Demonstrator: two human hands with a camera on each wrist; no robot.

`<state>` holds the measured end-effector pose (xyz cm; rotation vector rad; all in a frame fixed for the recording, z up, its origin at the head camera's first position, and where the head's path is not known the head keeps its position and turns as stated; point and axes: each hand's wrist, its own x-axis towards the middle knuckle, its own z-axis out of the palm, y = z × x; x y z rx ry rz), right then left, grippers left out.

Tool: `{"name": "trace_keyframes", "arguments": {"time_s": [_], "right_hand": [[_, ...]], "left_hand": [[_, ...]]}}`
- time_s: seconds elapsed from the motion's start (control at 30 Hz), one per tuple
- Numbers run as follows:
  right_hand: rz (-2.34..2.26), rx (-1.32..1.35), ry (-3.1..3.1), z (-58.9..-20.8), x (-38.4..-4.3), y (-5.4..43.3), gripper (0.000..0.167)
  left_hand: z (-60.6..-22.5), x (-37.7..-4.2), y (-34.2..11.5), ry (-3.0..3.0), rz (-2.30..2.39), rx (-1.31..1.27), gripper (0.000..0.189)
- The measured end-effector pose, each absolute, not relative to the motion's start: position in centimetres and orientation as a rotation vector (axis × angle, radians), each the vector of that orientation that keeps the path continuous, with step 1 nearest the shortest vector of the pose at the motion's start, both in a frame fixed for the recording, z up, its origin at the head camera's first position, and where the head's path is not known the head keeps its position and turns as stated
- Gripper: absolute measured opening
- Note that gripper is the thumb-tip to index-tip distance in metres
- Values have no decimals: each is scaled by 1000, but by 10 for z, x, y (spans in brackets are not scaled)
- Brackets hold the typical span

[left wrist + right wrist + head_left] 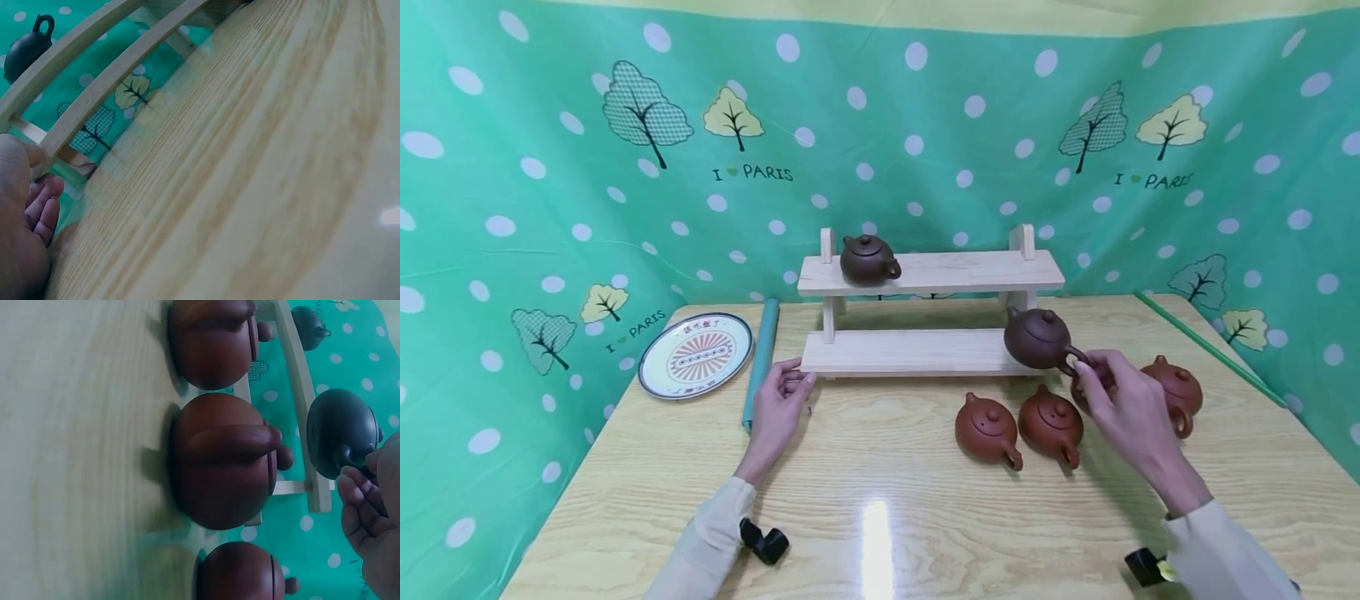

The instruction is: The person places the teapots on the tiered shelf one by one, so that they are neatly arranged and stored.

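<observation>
A dark brown teapot (1037,337) hangs over the right end of the lower board of a two-tier wooden shelf (910,350). My right hand (1131,408) pinches its handle between thumb and fingers; the right wrist view shows the pot (337,431) tilted at the board's edge. At the shelf's other end, my left hand (778,408) grips the lower board's left corner, thumb above and fingers curled below in the left wrist view. Another dark teapot (868,260) stands on the upper board's left part.
Reddish-brown teapots (988,429) (1051,423) stand side by side before the shelf. Another (1176,392) is right of my right hand, which partly hides one more. A patterned plate (696,357) and a teal roll (762,362) lie left; a green rod (1210,346) lies at right.
</observation>
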<state>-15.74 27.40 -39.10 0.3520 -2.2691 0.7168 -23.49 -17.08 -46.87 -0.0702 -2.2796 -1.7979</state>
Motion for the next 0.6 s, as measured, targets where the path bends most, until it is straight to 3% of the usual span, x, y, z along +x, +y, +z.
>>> {"name": "trace_keyframes", "arguments": {"time_s": [0.6], "right_hand": [[749, 389, -2278, -372, -198, 254, 8]], "left_hand": [[-469, -235, -172, -2288, -1795, -59, 39]]}}
